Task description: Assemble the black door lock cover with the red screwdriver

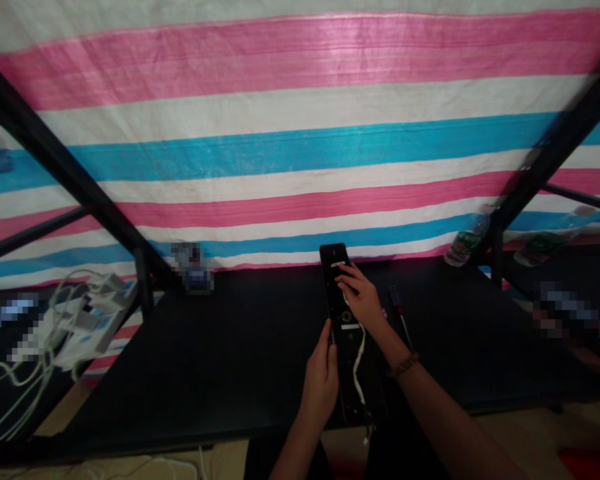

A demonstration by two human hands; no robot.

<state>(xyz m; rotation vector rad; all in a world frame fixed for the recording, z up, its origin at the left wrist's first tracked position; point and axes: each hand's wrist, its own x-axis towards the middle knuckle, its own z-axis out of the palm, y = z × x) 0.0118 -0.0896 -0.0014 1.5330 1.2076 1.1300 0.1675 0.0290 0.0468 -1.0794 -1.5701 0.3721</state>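
Note:
A long black panel-like device (351,350) lies lengthwise on the black tabletop, with small fittings and a round part on its face. Along its left edge, my left hand (321,377) grips its side, the fingers lying against it. My right hand (361,293) is over the upper part of the device, fingertips drawn together on its face; whatever they pinch is too small to make out. From beneath the right hand a white cable (359,373) runs down the device to its lower end. A screwdriver (399,308) with a dark and red handle rests right of the right hand.
Black metal frame posts (75,167) slant up on both sides. A striped sheet (300,153) hangs behind the table. A plastic bottle (463,247) stands at the back right. White power strips and cables (87,323) lie at left. A blurred object (195,270) sits back left.

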